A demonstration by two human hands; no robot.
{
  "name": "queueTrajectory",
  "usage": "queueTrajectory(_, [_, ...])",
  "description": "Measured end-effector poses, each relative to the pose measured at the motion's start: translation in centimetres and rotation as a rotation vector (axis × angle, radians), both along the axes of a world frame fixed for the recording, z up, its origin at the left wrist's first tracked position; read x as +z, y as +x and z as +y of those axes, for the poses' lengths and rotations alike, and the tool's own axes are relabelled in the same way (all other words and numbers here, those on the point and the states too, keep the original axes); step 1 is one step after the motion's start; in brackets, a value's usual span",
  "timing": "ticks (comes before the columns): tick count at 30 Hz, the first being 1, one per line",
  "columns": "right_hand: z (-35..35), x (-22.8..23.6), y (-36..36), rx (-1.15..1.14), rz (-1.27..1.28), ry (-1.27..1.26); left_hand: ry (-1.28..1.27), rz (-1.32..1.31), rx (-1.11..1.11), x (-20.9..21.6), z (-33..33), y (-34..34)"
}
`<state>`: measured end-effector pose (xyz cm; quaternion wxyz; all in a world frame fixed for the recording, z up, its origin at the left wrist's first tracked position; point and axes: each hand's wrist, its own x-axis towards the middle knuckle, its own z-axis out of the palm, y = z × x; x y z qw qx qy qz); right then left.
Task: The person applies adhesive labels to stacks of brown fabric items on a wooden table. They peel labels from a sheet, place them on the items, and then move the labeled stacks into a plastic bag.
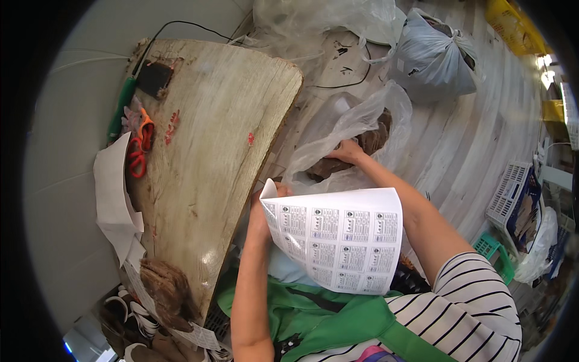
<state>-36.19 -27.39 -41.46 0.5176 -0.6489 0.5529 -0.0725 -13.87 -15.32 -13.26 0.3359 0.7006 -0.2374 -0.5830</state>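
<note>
The left hand (265,208) pinches the sheet of labels (338,238) by its 10 o'clock corner, over the lap. The right hand (347,151) reaches into the clear plastic bag (344,130) at 12 o'clock, off the tabletop (211,139); its grip closes on brown material (374,139). Step in hand: extraction. Next move likely calls for lifting one piece clear.

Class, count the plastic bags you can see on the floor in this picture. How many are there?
3: a clear bag the right hand reaches into, a knotted grey bag beyond it, and another clear bag at the top. Others may be hidden.

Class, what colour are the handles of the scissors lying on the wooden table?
Orange-red; the scissors show best in the head view, near the table's left edge.
</note>
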Motion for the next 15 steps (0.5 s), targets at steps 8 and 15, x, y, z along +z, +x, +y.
queueTrajectory(8, [-0.5,6.4,-3.0,-0.152,-0.202,0.144,-0.008,0.082,-0.054,0.2,-1.2,-0.8])
queueTrajectory(15, [1.5,9.5,-2.9,-0.119,0.206,-0.346,0.011,0.129,0.001,-0.4,-0.4,-0.3])
